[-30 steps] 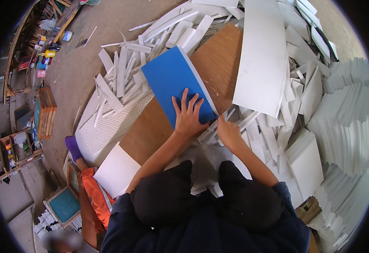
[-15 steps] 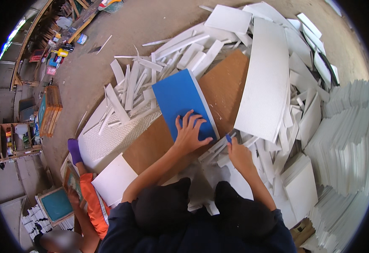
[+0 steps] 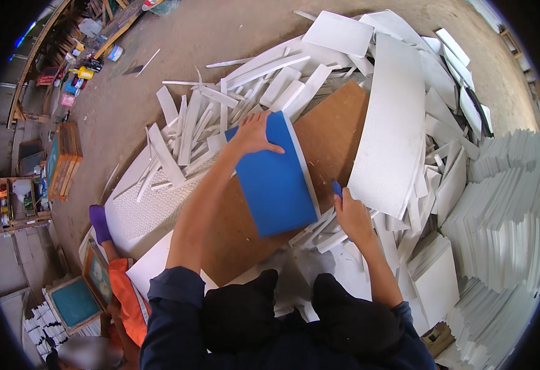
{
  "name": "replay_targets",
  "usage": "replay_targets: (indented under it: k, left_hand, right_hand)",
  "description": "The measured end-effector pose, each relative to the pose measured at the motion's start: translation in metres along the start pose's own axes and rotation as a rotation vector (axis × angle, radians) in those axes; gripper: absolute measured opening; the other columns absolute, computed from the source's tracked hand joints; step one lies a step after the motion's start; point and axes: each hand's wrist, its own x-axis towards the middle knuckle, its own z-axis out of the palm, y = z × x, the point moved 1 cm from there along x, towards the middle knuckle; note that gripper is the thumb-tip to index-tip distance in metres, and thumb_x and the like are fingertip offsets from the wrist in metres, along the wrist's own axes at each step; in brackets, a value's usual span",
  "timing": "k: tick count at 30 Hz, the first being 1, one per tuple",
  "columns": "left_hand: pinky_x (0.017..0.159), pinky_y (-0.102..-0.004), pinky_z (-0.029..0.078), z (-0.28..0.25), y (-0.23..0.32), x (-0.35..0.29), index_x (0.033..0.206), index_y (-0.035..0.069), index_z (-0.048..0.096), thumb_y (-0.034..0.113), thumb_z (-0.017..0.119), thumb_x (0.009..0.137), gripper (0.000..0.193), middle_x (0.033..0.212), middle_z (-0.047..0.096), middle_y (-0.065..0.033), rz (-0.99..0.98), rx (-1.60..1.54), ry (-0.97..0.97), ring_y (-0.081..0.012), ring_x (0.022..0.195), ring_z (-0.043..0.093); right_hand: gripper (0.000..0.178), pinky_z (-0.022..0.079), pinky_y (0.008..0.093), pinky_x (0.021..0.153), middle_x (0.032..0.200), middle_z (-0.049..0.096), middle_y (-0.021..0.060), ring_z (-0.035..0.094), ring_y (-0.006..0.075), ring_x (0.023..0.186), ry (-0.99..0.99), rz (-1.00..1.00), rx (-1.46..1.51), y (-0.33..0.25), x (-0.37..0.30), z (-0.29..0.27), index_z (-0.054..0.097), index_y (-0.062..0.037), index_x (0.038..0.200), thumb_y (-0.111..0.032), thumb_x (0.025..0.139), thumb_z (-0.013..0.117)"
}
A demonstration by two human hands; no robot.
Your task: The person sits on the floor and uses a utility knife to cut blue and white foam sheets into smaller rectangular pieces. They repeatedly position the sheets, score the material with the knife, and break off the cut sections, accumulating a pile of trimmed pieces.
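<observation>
Left hand [image 3: 253, 132] spread flat on the far end of the blue panel [image 3: 274, 176], which lies on the brown board [image 3: 338, 132]—right hand [image 3: 351, 216] closed around a blue-handled tool [image 3: 337, 188] (blade unseen) at its edge—trimming apparently under way, white offcuts [image 3: 220, 105] around.

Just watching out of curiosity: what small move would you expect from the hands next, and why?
Probably the right hand brings its small blue-handled tool to the right edge of the blue sheet. The left hand already presses the sheet's far corner onto the brown board, and the tool sits just beside that edge.
</observation>
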Motion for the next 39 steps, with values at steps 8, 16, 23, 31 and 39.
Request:
replay_targets:
  k: [8, 16, 23, 31, 39]
  left_hand:
    - [0.098, -0.0481, 0.028, 0.036, 0.036, -0.049, 0.128, 0.003, 0.031, 0.05, 0.081, 0.046, 0.106, 0.125, 0.034, -0.0166, 0.038, -0.042, 0.059, -0.0364, 0.118, 0.032]
    - [0.096, -0.049, 0.026, 0.038, 0.035, -0.044, 0.131, 0.012, 0.028, 0.049, 0.081, 0.046, 0.107, 0.128, 0.03, -0.0138, 0.033, -0.02, 0.05, -0.0363, 0.116, 0.031]
    - [0.092, -0.0469, 0.025, 0.04, 0.034, -0.048, 0.128, 0.014, 0.032, 0.048, 0.082, 0.042, 0.105, 0.124, 0.033, -0.0111, 0.061, -0.073, 0.12, -0.034, 0.112, 0.033]
    - [0.092, -0.0483, 0.025, 0.041, 0.034, -0.046, 0.13, 0.017, 0.032, 0.043, 0.082, 0.045, 0.102, 0.123, 0.035, -0.0097, 0.043, -0.135, 0.119, -0.0337, 0.113, 0.032]
    - [0.092, -0.0502, 0.023, 0.042, 0.03, -0.045, 0.132, 0.023, 0.032, 0.046, 0.082, 0.044, 0.104, 0.124, 0.034, -0.0112, -0.021, -0.116, 0.064, -0.0344, 0.114, 0.029]
  right_hand:
    - [0.021, 0.049, 0.0487, 0.055, 0.061, 0.059, 0.0207, 0.06, 0.0397, 0.06, 0.06, -0.059, -0.03, -0.043, 0.033, 0.007, 0.041, -0.002, 0.093, -0.023, 0.09, 0.041]
    - [0.021, 0.05, 0.048, 0.063, 0.071, 0.062, 0.0207, 0.063, 0.0378, 0.071, 0.089, -0.115, -0.141, -0.063, 0.095, 0.024, 0.042, -0.0015, 0.091, -0.022, 0.091, 0.039]
    - [0.018, 0.051, 0.0453, 0.064, 0.077, 0.063, 0.0203, 0.063, 0.037, 0.074, 0.044, -0.08, -0.196, -0.074, 0.104, 0.031, 0.044, 0.0, 0.091, -0.018, 0.089, 0.042]
    - [0.012, 0.052, 0.0422, 0.066, 0.078, 0.064, 0.0189, 0.065, 0.0339, 0.075, 0.053, -0.034, -0.264, -0.082, 0.107, 0.036, 0.047, -0.0005, 0.088, -0.01, 0.081, 0.047]
    - [0.019, 0.049, 0.0491, 0.067, 0.075, 0.062, 0.0235, 0.061, 0.0413, 0.075, -0.009, 0.01, -0.146, -0.071, 0.079, 0.032, 0.046, 0.0006, 0.089, -0.017, 0.088, 0.04]
